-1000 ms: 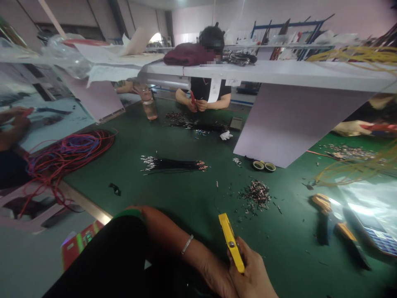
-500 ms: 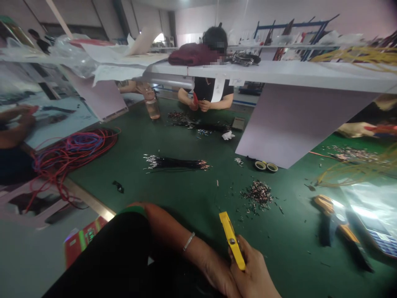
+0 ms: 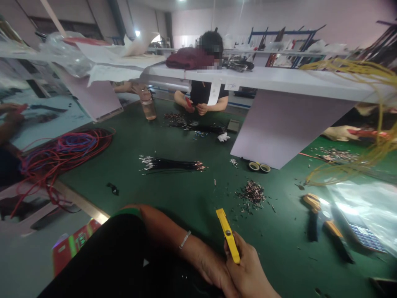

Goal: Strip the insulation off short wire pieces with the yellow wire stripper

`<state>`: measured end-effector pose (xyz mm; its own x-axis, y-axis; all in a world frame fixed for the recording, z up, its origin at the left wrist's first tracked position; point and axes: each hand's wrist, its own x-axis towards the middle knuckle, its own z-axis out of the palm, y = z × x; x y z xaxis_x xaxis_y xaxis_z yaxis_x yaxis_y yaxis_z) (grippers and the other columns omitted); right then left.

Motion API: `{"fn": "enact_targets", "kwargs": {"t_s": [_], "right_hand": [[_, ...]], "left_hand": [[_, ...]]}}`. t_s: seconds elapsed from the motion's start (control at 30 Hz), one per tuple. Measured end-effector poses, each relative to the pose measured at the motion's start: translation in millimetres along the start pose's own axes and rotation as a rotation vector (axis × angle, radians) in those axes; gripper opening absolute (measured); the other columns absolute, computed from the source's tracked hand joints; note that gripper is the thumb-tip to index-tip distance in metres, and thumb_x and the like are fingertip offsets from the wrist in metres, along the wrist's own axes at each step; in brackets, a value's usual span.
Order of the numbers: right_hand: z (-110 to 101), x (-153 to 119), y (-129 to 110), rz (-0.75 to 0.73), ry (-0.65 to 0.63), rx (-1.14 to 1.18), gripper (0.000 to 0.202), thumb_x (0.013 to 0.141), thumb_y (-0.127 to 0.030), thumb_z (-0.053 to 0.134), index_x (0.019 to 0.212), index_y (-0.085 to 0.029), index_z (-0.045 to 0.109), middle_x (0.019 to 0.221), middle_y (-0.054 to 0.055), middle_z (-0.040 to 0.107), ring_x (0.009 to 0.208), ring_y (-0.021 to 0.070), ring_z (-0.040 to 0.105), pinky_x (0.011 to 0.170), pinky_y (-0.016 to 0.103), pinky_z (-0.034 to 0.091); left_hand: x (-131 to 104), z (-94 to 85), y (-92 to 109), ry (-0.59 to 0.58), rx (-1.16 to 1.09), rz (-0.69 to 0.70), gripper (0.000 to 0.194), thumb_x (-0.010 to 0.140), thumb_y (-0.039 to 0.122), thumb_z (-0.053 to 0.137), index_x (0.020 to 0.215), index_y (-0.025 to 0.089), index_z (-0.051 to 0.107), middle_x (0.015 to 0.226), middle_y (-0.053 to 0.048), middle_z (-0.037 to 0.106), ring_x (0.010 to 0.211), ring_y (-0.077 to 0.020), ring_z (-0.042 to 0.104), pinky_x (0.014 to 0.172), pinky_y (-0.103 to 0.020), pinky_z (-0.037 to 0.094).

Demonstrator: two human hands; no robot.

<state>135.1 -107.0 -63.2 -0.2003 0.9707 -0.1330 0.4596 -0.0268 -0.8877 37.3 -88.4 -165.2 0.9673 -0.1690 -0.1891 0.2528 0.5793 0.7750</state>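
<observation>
My right hand (image 3: pixel 249 265) is closed around a yellow hand tool (image 3: pixel 228 236) with a round metal pivot, its exact kind unclear. The tool's blunt end points up and away over the green tabletop. My left hand (image 3: pixel 214 269), a bracelet on its wrist, lies against the right hand at the bottom; its fingers are hidden. Beyond the hands lies a bundle of black wires (image 3: pixel 170 164), with silvery tips on the left and coppery ends on the right. A heap of small metal pieces (image 3: pixel 252 192) sits past the yellow tool.
Orange-and-black wire strippers (image 3: pixel 321 211) lie at right beside a clear plastic bag (image 3: pixel 369 207). Tape rolls (image 3: pixel 259 167) rest by a white divider (image 3: pixel 279 128). Red and blue wire coils (image 3: pixel 71 153) hang over the left edge. Across the table, a person (image 3: pixel 207 97) holds a red-handled tool.
The view has turned slightly right, so the scene sits a little further left. Both my hands and the yellow tool keep nearly the same pose.
</observation>
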Motion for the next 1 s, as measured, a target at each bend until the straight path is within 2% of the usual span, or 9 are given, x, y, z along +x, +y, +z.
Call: {"fn": "enact_targets", "kwargs": {"t_s": [0.1, 0.2, 0.27, 0.43, 0.6, 0.8, 1.0], "right_hand": [[1, 1, -4, 0.008, 0.043, 0.006, 0.011, 0.057, -0.014, 0.044, 0.065, -0.021, 0.045, 0.057, -0.002, 0.048, 0.054, 0.0137, 0.042, 0.052, 0.025, 0.031], [0, 2, -9, 0.01, 0.066, 0.042, 0.014, 0.053, -0.011, 0.043, 0.064, -0.021, 0.043, 0.056, -0.004, 0.043, 0.054, 0.0118, 0.038, 0.051, 0.024, 0.028], [-2, 3, -12, 0.017, 0.039, 0.081, 0.018, 0.051, -0.009, 0.043, 0.064, -0.021, 0.041, 0.055, -0.006, 0.038, 0.053, 0.0104, 0.033, 0.049, 0.023, 0.025], [-11, 8, -17, 0.045, 0.023, 0.116, 0.022, 0.05, -0.004, 0.043, 0.065, -0.02, 0.042, 0.055, -0.008, 0.035, 0.053, 0.0092, 0.03, 0.049, 0.022, 0.022], [-15, 11, -19, 0.085, 0.025, 0.195, 0.023, 0.049, -0.003, 0.043, 0.066, -0.019, 0.045, 0.057, -0.008, 0.04, 0.054, 0.0089, 0.035, 0.049, 0.021, 0.026], [-19, 16, -18, 0.099, 0.019, 0.289, 0.021, 0.05, -0.004, 0.042, 0.065, -0.018, 0.047, 0.059, -0.006, 0.044, 0.056, 0.0092, 0.039, 0.051, 0.02, 0.03], [-21, 19, -15, 0.142, 0.003, 0.367, 0.02, 0.052, -0.005, 0.043, 0.066, -0.018, 0.048, 0.056, -0.007, 0.043, 0.051, 0.0083, 0.039, 0.047, 0.019, 0.03]], "left_hand": [[-9, 4.2, 8, -0.014, 0.004, 0.03, 0.043, 0.049, 0.047, 0.085, 0.044, 0.013, 0.058, 0.045, 0.002, 0.054, 0.04, -0.0114, 0.051, 0.037, -0.023, 0.043], [-22, 16.7, 28, 0.0, 0.062, 0.01, 0.044, 0.045, 0.051, 0.086, 0.05, 0.013, 0.063, 0.048, 0.002, 0.057, 0.042, -0.0115, 0.052, 0.038, -0.022, 0.041], [-32, 26.5, 46, 0.045, 0.119, -0.041, 0.044, 0.051, 0.054, 0.083, 0.06, 0.013, 0.069, 0.054, 0.001, 0.061, 0.045, -0.0103, 0.052, 0.038, -0.02, 0.037], [-47, 42.2, 79, 0.06, 0.055, -0.064, 0.041, 0.059, 0.054, 0.079, 0.062, 0.015, 0.07, 0.062, 0.0, 0.065, 0.049, -0.0092, 0.052, 0.038, -0.02, 0.031], [-49, 48.2, 88, 0.095, 0.081, -0.077, 0.035, 0.066, 0.048, 0.076, 0.065, 0.014, 0.071, 0.065, -0.001, 0.066, 0.051, -0.0084, 0.051, 0.042, -0.02, 0.031], [-51, 51.9, 95, 0.158, 0.066, -0.111, 0.035, 0.063, 0.049, 0.078, 0.062, 0.015, 0.069, 0.066, 0.0, 0.067, 0.051, -0.0078, 0.053, 0.044, -0.019, 0.035], [-54, 53.9, 98, 0.204, 0.097, -0.055, 0.033, 0.063, 0.045, 0.08, 0.063, 0.013, 0.071, 0.064, -0.001, 0.067, 0.05, -0.0078, 0.054, 0.042, -0.018, 0.035]]}}
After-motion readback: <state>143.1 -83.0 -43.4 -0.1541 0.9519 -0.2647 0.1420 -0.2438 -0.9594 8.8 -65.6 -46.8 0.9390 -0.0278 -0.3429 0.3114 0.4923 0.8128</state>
